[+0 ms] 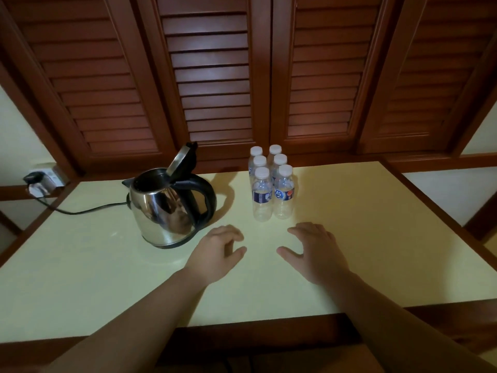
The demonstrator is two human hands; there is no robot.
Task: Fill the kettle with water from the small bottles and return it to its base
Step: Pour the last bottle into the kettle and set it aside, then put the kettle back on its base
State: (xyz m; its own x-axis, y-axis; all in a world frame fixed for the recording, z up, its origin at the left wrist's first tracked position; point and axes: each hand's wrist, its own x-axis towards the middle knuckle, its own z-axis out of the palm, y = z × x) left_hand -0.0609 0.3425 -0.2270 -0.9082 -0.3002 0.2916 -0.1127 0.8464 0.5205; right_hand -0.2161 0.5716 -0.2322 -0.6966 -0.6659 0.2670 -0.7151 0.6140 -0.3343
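A steel kettle point(158, 208) with a black handle stands on its black base point(172, 244) at the left middle of the pale yellow table point(363, 238). Its lid point(180, 160) is flipped up. Several small capped water bottles point(271, 189) stand in two rows to its right. My left hand point(217, 251) hovers just in front of the kettle, fingers loosely curled, holding nothing. My right hand point(316, 249) is spread low over the table in front of the bottles, empty.
A black cord point(86, 210) runs from the kettle base across the table to a plug in a wall socket point(40, 181) at the far left. Brown louvred shutters point(212, 76) close off the back. The table has a dark wooden rim point(269, 329).
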